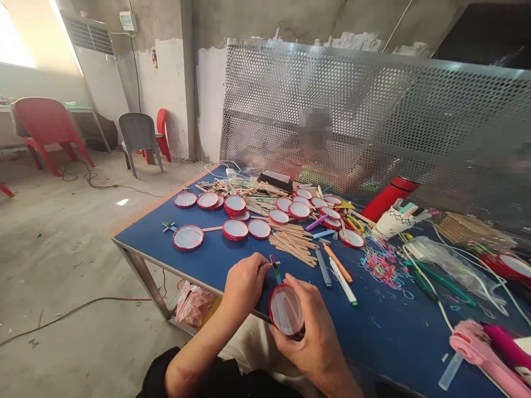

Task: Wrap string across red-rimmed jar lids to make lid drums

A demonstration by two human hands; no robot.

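My right hand (313,326) grips a round red-rimmed disc (286,310) with a pale, glossy face, its fingers curled around the rim. From the disc's top sticks out a craft stick (275,269), coloured purple and green, with a small crosspiece near its end. My left hand (245,282) is closed in a pinch at that crosspiece, on the left side of the stick. Both hands are at the near edge of the blue table. A similar disc with a coloured stick (188,237) lies farther left, and plain craft sticks (292,244) lie beyond my hands.
Several more red-rimmed discs (235,230) lie across the table (244,251). Markers (343,282), coloured rubber bands (384,265), a pen cup (392,222) and a red flask (390,198) are to the right. A pink tool (483,351) sits front right. A perforated metal panel (373,127) stands behind.
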